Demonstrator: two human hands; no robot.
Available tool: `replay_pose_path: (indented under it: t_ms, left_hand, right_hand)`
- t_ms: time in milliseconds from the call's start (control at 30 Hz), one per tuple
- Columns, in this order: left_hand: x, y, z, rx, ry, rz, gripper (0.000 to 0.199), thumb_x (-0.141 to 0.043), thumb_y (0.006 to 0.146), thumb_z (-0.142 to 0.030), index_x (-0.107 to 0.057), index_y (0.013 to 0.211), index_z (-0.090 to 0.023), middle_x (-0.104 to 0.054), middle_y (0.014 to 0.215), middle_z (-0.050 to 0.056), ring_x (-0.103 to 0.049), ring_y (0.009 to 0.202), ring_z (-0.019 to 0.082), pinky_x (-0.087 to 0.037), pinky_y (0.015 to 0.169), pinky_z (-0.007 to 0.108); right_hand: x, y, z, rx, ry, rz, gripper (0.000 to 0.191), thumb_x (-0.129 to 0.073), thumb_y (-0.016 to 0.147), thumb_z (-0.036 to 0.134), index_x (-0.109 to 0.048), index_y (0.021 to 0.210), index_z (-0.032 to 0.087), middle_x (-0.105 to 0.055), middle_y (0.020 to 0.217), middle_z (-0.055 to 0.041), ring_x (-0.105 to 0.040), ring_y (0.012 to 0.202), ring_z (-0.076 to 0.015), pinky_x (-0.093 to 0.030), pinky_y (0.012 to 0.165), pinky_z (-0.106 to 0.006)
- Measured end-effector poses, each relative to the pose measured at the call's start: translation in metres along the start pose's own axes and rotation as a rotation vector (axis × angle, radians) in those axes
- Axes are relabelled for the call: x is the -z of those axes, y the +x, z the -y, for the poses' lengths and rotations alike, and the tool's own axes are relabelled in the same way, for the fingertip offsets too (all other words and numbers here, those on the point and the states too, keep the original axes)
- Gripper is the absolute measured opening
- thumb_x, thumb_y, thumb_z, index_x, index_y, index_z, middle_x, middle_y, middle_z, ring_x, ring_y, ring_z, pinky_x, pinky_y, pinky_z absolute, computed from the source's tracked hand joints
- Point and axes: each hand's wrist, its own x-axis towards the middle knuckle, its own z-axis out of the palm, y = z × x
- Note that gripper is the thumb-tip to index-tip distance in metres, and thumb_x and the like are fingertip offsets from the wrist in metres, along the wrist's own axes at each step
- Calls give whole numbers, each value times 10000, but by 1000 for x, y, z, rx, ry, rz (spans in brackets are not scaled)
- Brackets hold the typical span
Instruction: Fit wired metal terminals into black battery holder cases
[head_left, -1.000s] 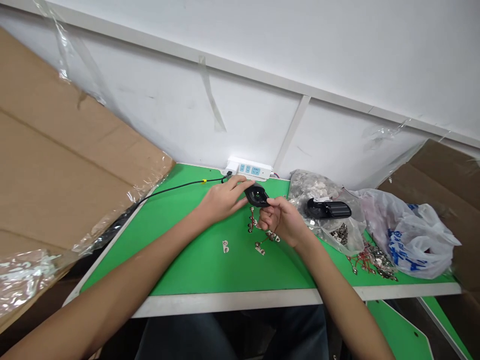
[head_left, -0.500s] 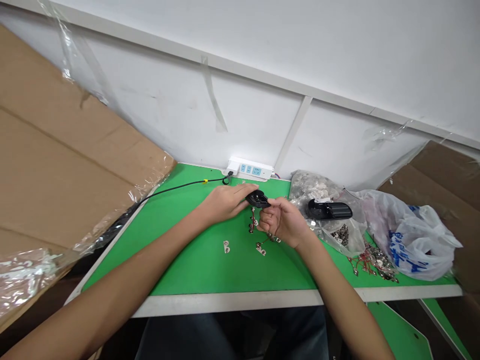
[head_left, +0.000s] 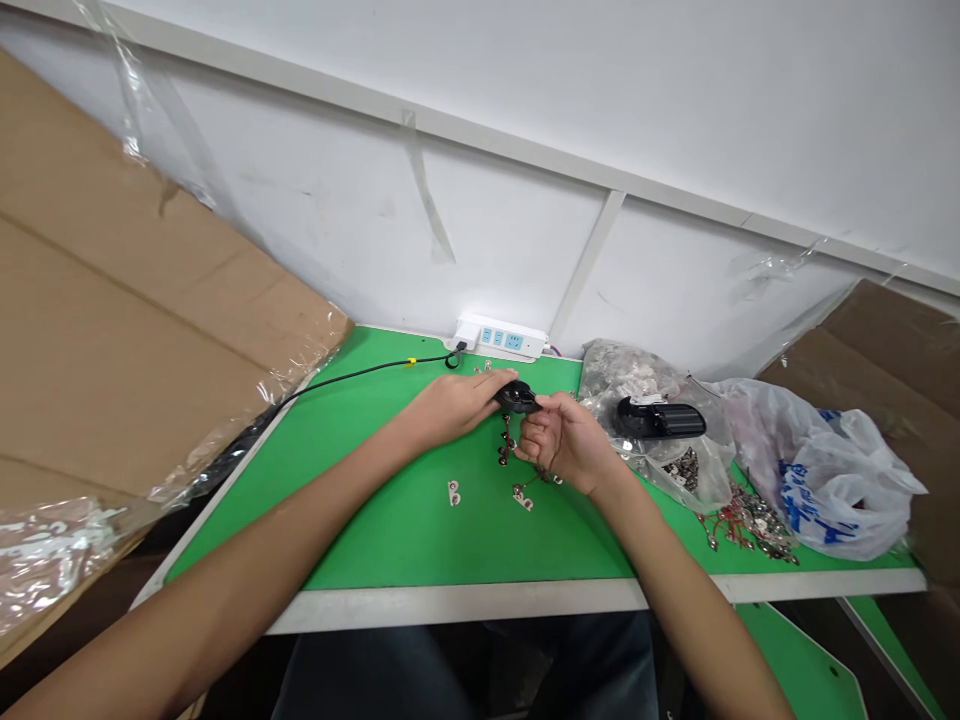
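Observation:
Above the green tabletop, both hands hold a black plastic housing (head_left: 517,396) with a hollow, rounded end. My left hand (head_left: 463,402) closes on its left side, thumb and fingers round the rim. At the housing's right end, my right hand (head_left: 564,440) pinches it between thumb and forefinger, the other fingers curled below. What lies inside the housing is too small to make out. Just under the hands are small metal contact pieces with red wire (head_left: 505,440). Nearer me lie a flat metal contact plate (head_left: 454,493) and another contact plate (head_left: 523,498).
A second black housing (head_left: 661,419) rests on a clear bag (head_left: 637,375) of metal parts at right. Beside it are a pile of wired contacts (head_left: 754,525) and a white plastic bag (head_left: 840,490). A power strip (head_left: 502,338) with a black cable (head_left: 360,374) sits by the wall; cardboard (head_left: 150,290) stands left.
The black housing has tilted slightly between my hands, showing less of its hollow side. Both hands keep their hold in nearly the same place.

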Motion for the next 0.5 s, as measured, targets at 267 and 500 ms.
replay_pose_path:
  t_ms: [267,500]
  left_hand:
    - [-5,0,-2,138,-46,20,544,-516,1066,-356,-465,1589,-215,-661,1532,122,-758,1212,284,-617,951,382]
    - [-9,1,-2,279,-163,41,711,-571,1018,-355,-309,1667,-228,-551,1631,128,-736,1218,284,-586,1035,420]
  right_hand:
    - [-3,2,-5,65,-72,-23,402,-734,804,482,-468,628,237,-492,542,32,-512,536,-148,-489,655,-307]
    - [-10,-1,-10,257,-191,-85,452,-772,777,533,-464,615,243,-505,513,40,-561,519,-158,-482,637,-305]
